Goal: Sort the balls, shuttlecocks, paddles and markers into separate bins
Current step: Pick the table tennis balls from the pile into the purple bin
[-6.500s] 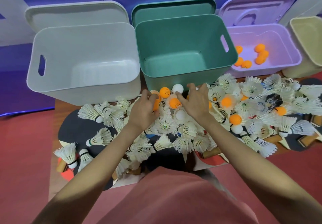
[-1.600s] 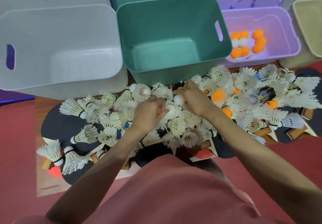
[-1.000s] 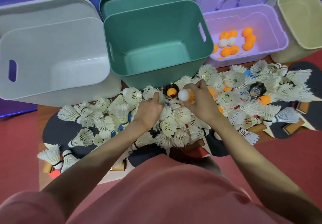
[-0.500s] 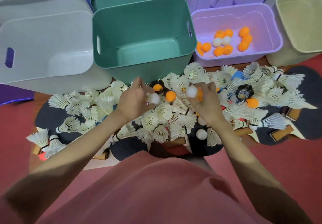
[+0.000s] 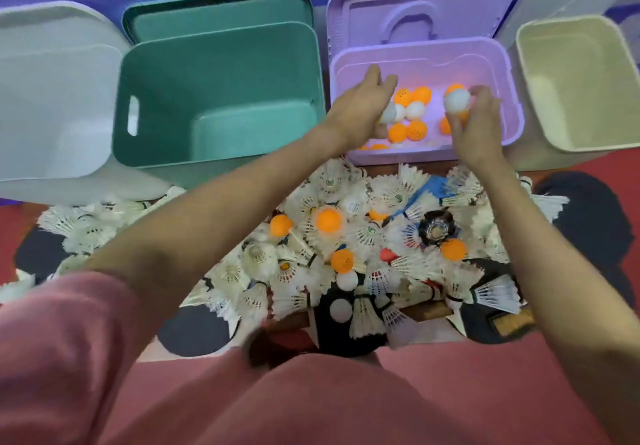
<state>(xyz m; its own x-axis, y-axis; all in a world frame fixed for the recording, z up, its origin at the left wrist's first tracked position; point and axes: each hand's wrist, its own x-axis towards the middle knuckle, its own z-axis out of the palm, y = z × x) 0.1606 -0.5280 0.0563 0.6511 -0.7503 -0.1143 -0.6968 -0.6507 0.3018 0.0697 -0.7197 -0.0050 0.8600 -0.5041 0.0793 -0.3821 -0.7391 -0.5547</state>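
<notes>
Both my hands hover over the purple bin (image 5: pixel 509 74), which holds several orange and white balls (image 5: pixel 412 112). My right hand (image 5: pixel 479 126) pinches a white ball (image 5: pixel 457 100) at its fingertips above the bin's right side. My left hand (image 5: pixel 360 105) has its fingers stretched out, and a second white ball (image 5: pixel 390 114) sits just under its palm, partly hidden. In front of the bins lies a pile of white shuttlecocks (image 5: pixel 311 271) with orange balls (image 5: pixel 329 220) and white balls (image 5: pixel 347 280) among them. Dark paddles (image 5: pixel 588 216) lie under the pile.
A pale grey bin (image 5: pixel 52 115) at the left, a green bin (image 5: pixel 214 98) beside it and a cream bin (image 5: pixel 581 81) at the far right hold nothing I can see. Lids lean behind the bins. A black shuttlecock (image 5: pixel 436 228) lies in the pile. Red floor surrounds it.
Both hands have left the pile and moved forward and right over the purple bin with the balls they picked up. My left hand's fingers have spread out.
</notes>
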